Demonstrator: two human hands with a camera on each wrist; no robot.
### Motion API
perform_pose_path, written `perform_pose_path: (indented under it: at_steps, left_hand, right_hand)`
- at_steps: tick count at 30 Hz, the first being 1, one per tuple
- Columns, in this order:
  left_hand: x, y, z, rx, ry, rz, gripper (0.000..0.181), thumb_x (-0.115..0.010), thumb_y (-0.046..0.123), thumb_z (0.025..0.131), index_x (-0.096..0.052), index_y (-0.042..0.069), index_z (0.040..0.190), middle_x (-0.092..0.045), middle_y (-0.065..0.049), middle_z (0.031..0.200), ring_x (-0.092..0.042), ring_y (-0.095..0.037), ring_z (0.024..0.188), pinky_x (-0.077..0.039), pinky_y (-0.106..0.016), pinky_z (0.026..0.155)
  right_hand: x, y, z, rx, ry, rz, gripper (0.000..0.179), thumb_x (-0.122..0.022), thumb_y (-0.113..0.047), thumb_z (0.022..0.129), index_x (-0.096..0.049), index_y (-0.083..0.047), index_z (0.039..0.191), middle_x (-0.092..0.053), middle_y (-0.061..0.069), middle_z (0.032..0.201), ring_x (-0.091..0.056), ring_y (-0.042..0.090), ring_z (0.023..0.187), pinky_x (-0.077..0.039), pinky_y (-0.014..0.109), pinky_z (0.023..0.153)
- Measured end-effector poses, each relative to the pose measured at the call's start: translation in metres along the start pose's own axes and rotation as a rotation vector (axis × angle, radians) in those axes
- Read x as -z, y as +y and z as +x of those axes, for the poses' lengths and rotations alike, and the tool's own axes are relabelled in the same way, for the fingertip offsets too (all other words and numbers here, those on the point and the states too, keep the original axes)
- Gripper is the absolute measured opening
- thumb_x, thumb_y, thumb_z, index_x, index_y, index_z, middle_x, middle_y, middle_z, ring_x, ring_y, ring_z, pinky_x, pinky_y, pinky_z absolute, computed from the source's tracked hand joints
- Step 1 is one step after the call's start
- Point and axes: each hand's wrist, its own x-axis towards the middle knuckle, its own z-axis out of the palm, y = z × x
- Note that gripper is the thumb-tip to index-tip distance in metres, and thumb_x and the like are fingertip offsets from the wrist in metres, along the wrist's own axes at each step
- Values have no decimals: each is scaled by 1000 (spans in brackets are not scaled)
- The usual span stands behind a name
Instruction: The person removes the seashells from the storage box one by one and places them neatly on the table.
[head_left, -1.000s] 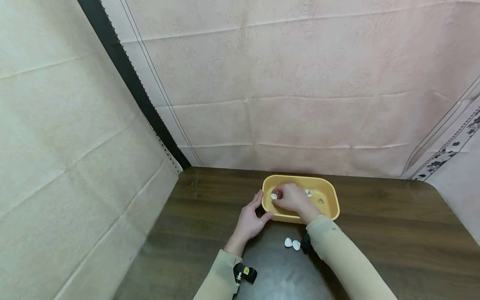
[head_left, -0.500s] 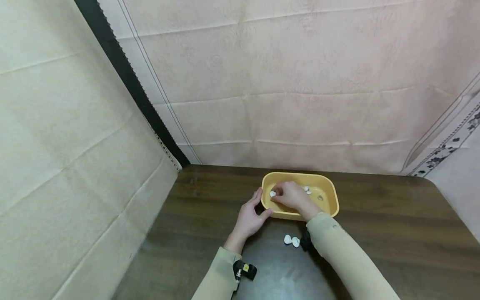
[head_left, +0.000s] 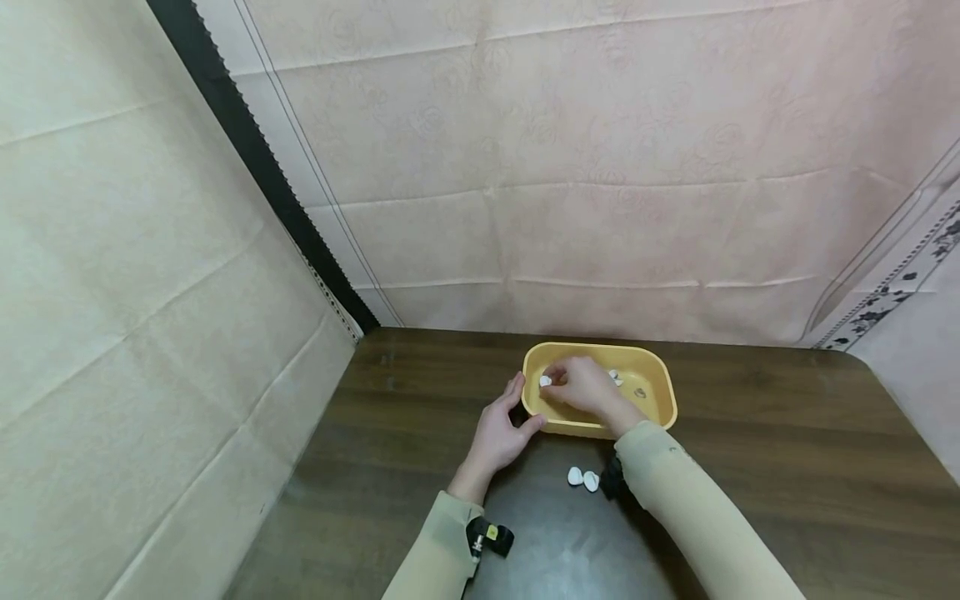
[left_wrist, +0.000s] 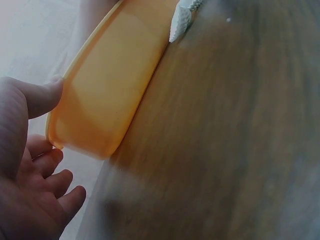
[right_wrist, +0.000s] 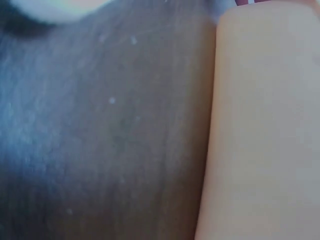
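Note:
A yellow plastic basin (head_left: 656, 358) stands on the dark wooden table near its far edge. My left hand (head_left: 497, 437) holds its near left corner; in the left wrist view the thumb (left_wrist: 45, 99) is at the rim and the fingers lie curled round the end. My right hand (head_left: 590, 388) reaches inside the basin and pinches a small white shell-like piece (head_left: 545, 381) at the left end. Further right in the basin lie more white pieces (head_left: 615, 377), partly behind the hand, and a brownish, striped shell-like piece (head_left: 640, 392).
Two white shell-like pieces (head_left: 582, 478) lie on the table (head_left: 757, 467) in front of the basin, close to the right wrist's black camera (head_left: 612, 479). Pale patterned cloth (head_left: 600, 167) hangs behind the table, and more hangs at the left.
The head view has tilted slightly, so everything sits a little higher in it. Both hands keep their places, with the white piece still between the right fingers.

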Motion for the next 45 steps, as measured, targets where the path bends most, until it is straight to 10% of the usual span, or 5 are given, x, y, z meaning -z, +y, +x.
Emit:
perform_pose_path:
  at_steps: [20,45]
  left_hand:
    - [-1,-1,0,16,-5,-4,81,-79,29,99,-38,6,165,-35,-8,172,-32,-23,158,-30,-45,127]
    - [-3,-1,0,39,2,-17,81,-79,28,100,-37,7,165,-35,-4,172,-31,-21,159,-29,-44,127]
  right_hand:
    - [18,-2,-31,-3,96,146,29,-85,-31,93,-82,-12,115,-77,-1,101,-68,18,86,-58,40,79]
    - [33,1,-130,5,332,323,29,-89,-27,91,-82,-15,116,-77,0,103,-63,14,71,-53,26,58]
